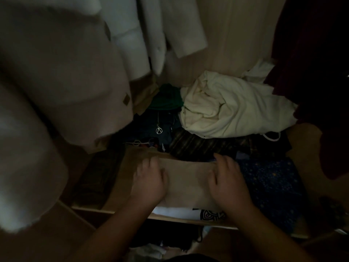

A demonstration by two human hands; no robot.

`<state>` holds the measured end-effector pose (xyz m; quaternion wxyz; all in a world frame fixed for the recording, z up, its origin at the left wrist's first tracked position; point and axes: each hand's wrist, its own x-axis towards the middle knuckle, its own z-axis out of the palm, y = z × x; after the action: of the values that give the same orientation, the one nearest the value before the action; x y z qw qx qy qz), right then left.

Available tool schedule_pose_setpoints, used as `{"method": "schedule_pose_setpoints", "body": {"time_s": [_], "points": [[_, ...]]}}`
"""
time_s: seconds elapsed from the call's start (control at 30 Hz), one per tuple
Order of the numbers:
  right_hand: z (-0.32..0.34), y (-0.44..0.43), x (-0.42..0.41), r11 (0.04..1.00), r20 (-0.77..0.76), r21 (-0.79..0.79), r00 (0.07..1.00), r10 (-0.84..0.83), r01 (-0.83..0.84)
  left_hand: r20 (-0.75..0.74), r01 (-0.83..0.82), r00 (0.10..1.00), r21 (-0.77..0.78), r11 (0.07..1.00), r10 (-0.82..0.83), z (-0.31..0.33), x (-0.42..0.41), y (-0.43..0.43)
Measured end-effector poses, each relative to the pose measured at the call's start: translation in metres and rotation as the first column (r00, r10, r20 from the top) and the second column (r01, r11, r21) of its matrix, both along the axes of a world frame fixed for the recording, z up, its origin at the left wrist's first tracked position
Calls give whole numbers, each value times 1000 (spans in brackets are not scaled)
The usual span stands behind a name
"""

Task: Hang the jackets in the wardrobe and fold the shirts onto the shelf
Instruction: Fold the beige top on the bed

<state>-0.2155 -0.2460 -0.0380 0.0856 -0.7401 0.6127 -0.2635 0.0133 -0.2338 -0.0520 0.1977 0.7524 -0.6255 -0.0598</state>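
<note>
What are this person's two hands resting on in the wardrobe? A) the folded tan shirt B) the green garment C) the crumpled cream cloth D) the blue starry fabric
A: the left hand and the right hand both lie on the folded tan shirt at the front of the shelf.

The folded shirt [188, 178] nearest you is plain tan, and the white shirt [170, 211] under it carries a black line print [209, 214]; on your right lies a dark blue cloth [272, 186] sprinkled with small yellow dots, on your left a dark checked cloth [100, 174]. Further back you see a cream sheet [236, 110], a green top [168, 99] and a dark striped cloth [198, 146] with brownish lines. The hanging jacket [62, 72] on your left is pale beige with a brown patch [126, 100], the coats [170, 35] beside it are white, and the garment [311, 63] at far right is dark red.
</note>
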Motion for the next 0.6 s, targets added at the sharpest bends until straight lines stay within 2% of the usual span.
{"method": "schedule_pose_setpoints", "body": {"time_s": [0.07, 0.1, 0.17, 0.23, 0.3, 0.6], "points": [[-2, -2, 12, 981, -52, -153, 992, 114, -121, 34, 180, 984, -110, 978, -177, 7, -12, -3], [-9, -4, 18, 974, -109, -143, 981, 162, -177, 52, 259, 966, -133, 957, -255, 6, -19, -3], [-28, -8, 26, 969, -220, -5, 945, 241, -248, 123, 359, 930, -91, 929, -347, -9, -28, -3], [-50, -9, 29, 962, -300, 95, 914, 274, -257, 171, 386, 906, 39, 922, -386, -32, -29, -2], [-64, -9, 30, 965, -328, 113, 908, 262, -238, 212, 378, 893, 129, 917, -398, -49, -26, -3], [-55, -6, 31, 966, -326, 159, 913, 245, -202, 228, 380, 888, 125, 916, -399, -40, -28, -3]]}}
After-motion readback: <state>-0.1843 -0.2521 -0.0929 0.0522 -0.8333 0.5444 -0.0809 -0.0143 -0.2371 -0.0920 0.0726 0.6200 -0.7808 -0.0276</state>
